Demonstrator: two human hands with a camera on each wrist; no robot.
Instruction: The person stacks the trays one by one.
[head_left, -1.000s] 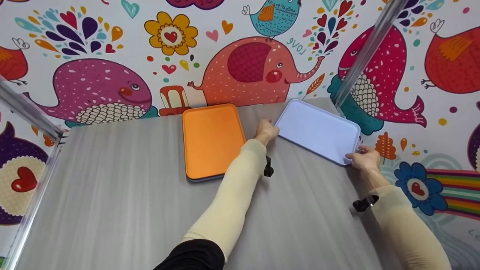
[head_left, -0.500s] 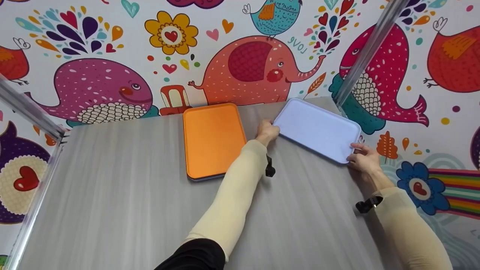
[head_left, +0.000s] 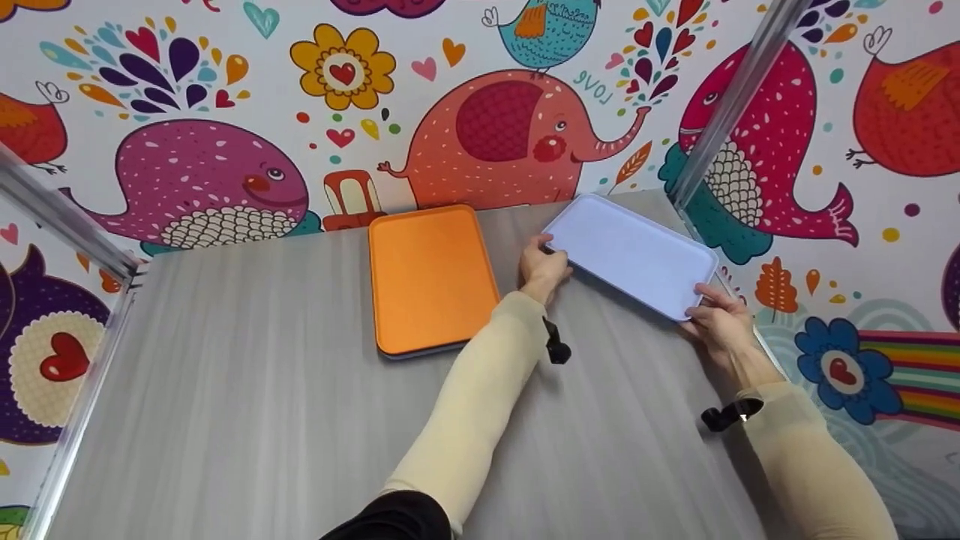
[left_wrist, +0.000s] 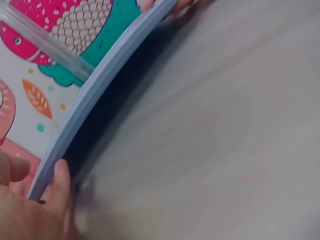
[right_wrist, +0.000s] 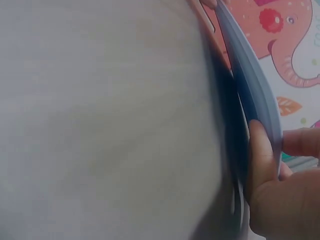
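Note:
A light lavender rectangular tray (head_left: 634, 251) is at the back right, slanted in the head view. My left hand (head_left: 545, 268) pinches its left end between thumb and fingers. At the right end, my right hand (head_left: 721, 324) pinches the near corner. Both wrist views show the tray's edge (left_wrist: 95, 95) with a dark gap between it and the grey table, so this side is raised. Whether the far side touches the table is hidden. An orange tray (head_left: 431, 277) lies left of my left hand, with a darker bluish rim showing beneath it.
The grey wood-grain table (head_left: 247, 390) meets a wall printed with cartoon animals (head_left: 495, 142) at the back. Metal frame posts (head_left: 739, 105) stand at the corners. The right-hand wall is close to my right hand.
The lavender tray has come up slightly and shifted a little. My left hand has moved slightly right with it. My right hand's fingers have closed on its corner. The orange tray stays in place.

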